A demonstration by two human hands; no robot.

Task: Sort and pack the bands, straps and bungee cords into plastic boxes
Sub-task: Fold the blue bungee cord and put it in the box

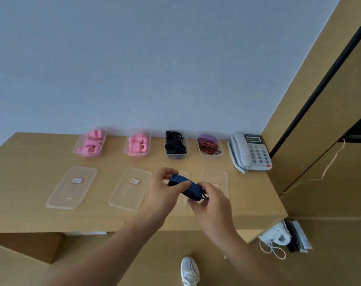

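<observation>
Both hands hold a coiled blue-and-black striped bungee cord [185, 186] above the desk's front middle. My left hand [165, 193] pinches its left end and my right hand [211, 203] grips its right end, where a dark hook sticks out. Along the back wall stand several clear plastic boxes: two with pink bands [91, 144] [137, 144], one with black straps [175, 145], one with purple and red cords [209, 144]. Clear lids [72, 187] [131, 189] [216, 178] lie in front of them; one more lid is mostly hidden behind my hands.
A white desk phone [250, 152] sits at the desk's back right corner, its cable running down the wooden side panel. The tan desk [31, 203] ends at a front edge below my forearms. A shoe [189, 271] and some floor clutter [282, 236] show below.
</observation>
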